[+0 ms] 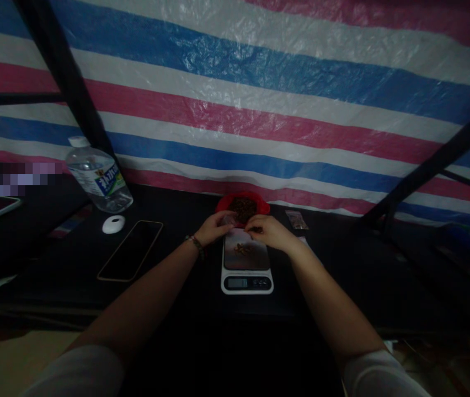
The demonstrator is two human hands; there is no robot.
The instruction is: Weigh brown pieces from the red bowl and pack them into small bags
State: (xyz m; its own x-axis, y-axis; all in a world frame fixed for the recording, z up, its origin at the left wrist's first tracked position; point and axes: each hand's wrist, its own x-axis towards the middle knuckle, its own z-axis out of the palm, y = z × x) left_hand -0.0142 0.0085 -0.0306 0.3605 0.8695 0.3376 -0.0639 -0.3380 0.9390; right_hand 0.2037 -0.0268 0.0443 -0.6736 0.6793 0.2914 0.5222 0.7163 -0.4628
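A white digital kitchen scale lies in front of me, with a small heap of brownish pieces on its platform. Above the scale's far left corner, my left hand is closed on what looks like a small clear plastic bag. My right hand is over the far right side of the platform, its fingers pinched around some small dark brown pieces. Just behind both hands sits a red plastic bag, open at the top and filled with similar dark brown pieces.
A small filled zip bag lies right of the red bag. To the left are a phone, a white rounded case and a clear bottle. Dark frame bars stand before a striped plastic sheet.
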